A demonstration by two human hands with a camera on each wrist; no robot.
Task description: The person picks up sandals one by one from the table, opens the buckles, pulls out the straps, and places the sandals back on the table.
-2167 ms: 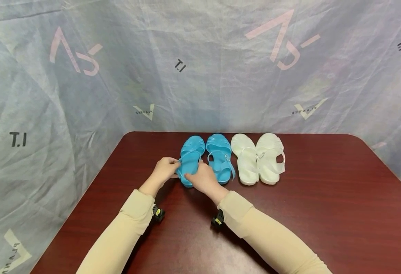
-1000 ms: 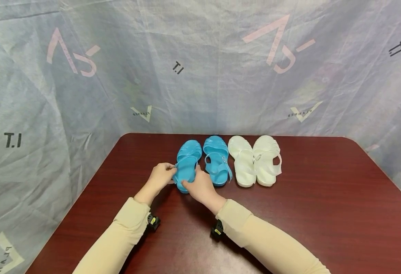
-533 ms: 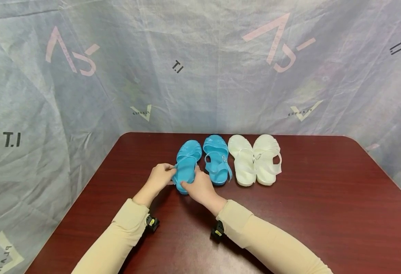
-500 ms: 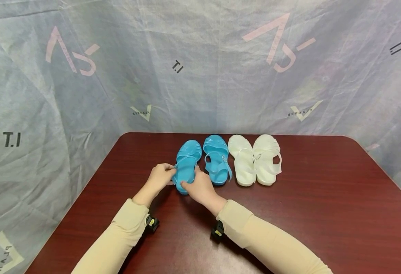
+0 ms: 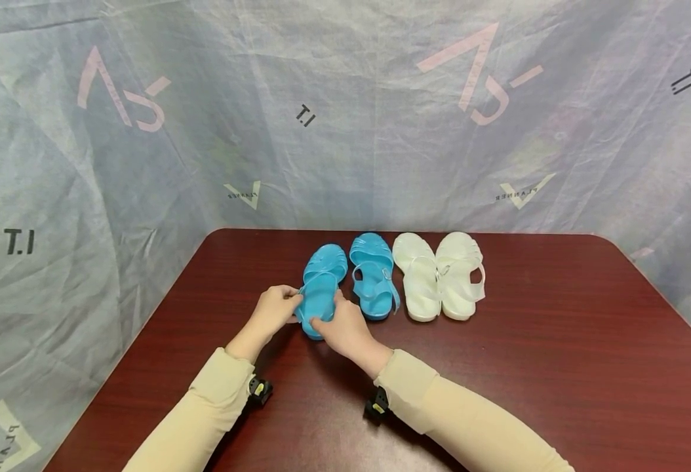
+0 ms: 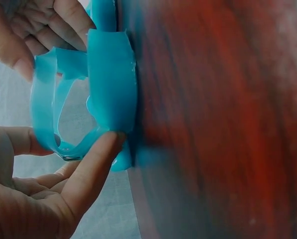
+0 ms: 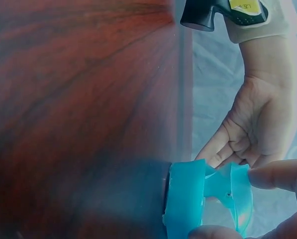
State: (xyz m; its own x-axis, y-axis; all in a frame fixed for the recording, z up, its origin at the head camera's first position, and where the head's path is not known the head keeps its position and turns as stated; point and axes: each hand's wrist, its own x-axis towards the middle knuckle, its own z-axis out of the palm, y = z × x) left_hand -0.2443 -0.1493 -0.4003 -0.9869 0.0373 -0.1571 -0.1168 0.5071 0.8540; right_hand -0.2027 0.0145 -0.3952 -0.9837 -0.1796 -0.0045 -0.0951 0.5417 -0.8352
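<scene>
A blue jelly sandal point(image 5: 320, 288) lies angled on the table, toe away from me, its heel nearer me than its mate's. My left hand point(image 5: 271, 311) pinches its left side by the strap and sole. My right hand point(image 5: 348, 328) grips its right side and heel, thumb over the heel end. In the left wrist view the heel strap point(image 6: 44, 99) stands up as a loop, with a left fingertip against the sole's edge. In the right wrist view, right fingers touch the strap and the heel point(image 7: 185, 199). To the right lies the second blue sandal point(image 5: 372, 275).
Two whitish translucent sandals point(image 5: 419, 278) lie side by side to the right of the blue ones, heel straps folded inward on at least one. The reddish-brown wooden table point(image 5: 558, 367) ends at a grey printed cloth point(image 5: 345, 131) behind and beside it.
The held blue sandal has slid toward me and a little left, widening the gap to its mate. Both hands have moved along with it, keeping their hold. The other sandals stay put.
</scene>
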